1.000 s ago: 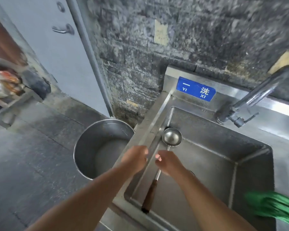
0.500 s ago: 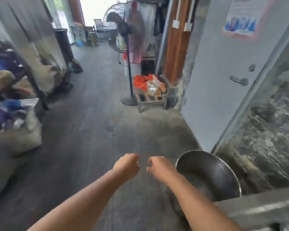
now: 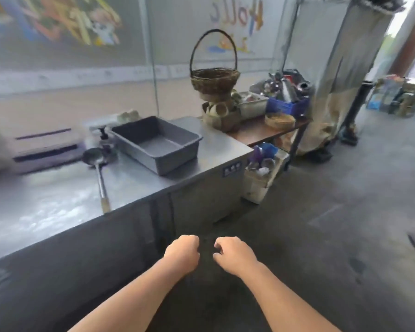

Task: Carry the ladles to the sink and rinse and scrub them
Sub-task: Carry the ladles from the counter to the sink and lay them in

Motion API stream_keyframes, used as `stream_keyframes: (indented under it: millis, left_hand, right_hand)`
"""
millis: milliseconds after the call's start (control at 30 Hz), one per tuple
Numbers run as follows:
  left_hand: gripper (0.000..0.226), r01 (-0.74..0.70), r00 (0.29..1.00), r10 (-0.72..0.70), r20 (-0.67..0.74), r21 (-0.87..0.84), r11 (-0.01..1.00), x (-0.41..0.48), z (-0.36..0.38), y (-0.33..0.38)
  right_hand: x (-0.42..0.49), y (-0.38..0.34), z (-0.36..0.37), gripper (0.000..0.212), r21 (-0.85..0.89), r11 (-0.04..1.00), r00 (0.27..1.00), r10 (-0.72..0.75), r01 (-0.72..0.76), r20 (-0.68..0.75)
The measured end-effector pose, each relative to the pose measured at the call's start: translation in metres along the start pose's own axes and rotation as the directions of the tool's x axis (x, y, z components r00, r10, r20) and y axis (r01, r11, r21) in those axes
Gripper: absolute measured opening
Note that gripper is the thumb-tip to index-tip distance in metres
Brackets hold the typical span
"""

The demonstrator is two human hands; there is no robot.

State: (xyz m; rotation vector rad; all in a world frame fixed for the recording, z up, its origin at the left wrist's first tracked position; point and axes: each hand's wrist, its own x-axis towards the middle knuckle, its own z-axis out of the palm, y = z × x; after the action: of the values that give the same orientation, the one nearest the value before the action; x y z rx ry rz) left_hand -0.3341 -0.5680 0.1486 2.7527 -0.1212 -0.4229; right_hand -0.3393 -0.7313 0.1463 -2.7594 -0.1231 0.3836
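Note:
A metal ladle (image 3: 98, 168) with a wooden grip lies on the steel counter (image 3: 58, 197), its bowl towards the wall and its handle end at the counter's front edge. Both hands hang in front of me over the floor, well below and right of the ladle. My left hand (image 3: 182, 254) is curled into a loose fist with nothing in it. Beside it, my right hand (image 3: 233, 256) is curled the same way and holds nothing. The sink is out of view.
A grey plastic tub (image 3: 158, 144) sits on the counter right of the ladle, with a pump bottle (image 3: 104, 137) behind it. A wicker basket (image 3: 215, 77) and a cluttered brown side table (image 3: 268, 130) stand further right. Grey concrete floor (image 3: 321, 224) spreads ahead and to the right.
A ladle was left in the sink and both hands came away empty. The view has swung from the sink, past the doorway and corridor, round to the steel counter with another ladle.

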Motion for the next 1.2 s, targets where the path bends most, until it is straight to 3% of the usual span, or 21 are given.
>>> stream_keyframes:
  millis: [133,300,467,633,867,1067,1200]
  left_hand:
    - [0.023,0.197,0.977,-0.2,-0.073,-0.038,0.98,0.021,-0.037,-0.097]
    - [0.013,0.389,0.902,-0.408,-0.143,-0.14,0.91,0.07,-0.08,-0.194]
    - [0.033,0.487,0.836,-0.533,-0.126,-0.277,0.829,0.124,-0.113,-0.259]
    - [0.026,0.559,0.757,-0.645,-0.105,-0.407,0.722,0.171,-0.137,-0.318]
    - [0.034,0.559,0.717,-0.697,-0.016,-0.584,0.588,0.252,-0.135,-0.397]
    - [0.045,0.554,0.689,-0.707,0.162,-0.746,0.369,0.321,-0.127,-0.452]
    - [0.038,0.581,0.676,-0.726,0.125,-0.697,0.42,0.354,-0.127,-0.477]
  right_hand:
    - [0.084,-0.086,0.02,0.029,-0.059,0.981,0.978,-0.18,0.187,0.105]
    - [0.196,-0.177,0.039,0.035,-0.014,0.941,0.922,-0.33,0.339,0.204]
    - [0.294,-0.251,0.047,0.038,0.14,0.925,0.875,-0.379,0.353,0.3]
    - [0.375,-0.315,0.062,0.036,0.115,0.914,0.842,-0.403,0.388,0.357]
    - [0.468,-0.367,0.103,0.036,0.282,0.945,0.847,-0.285,0.169,0.449]
    - [0.547,-0.405,0.142,0.043,0.368,0.928,0.884,-0.123,-0.059,0.452]
    - [0.586,-0.426,0.16,0.045,0.405,0.906,0.893,-0.073,-0.127,0.444]
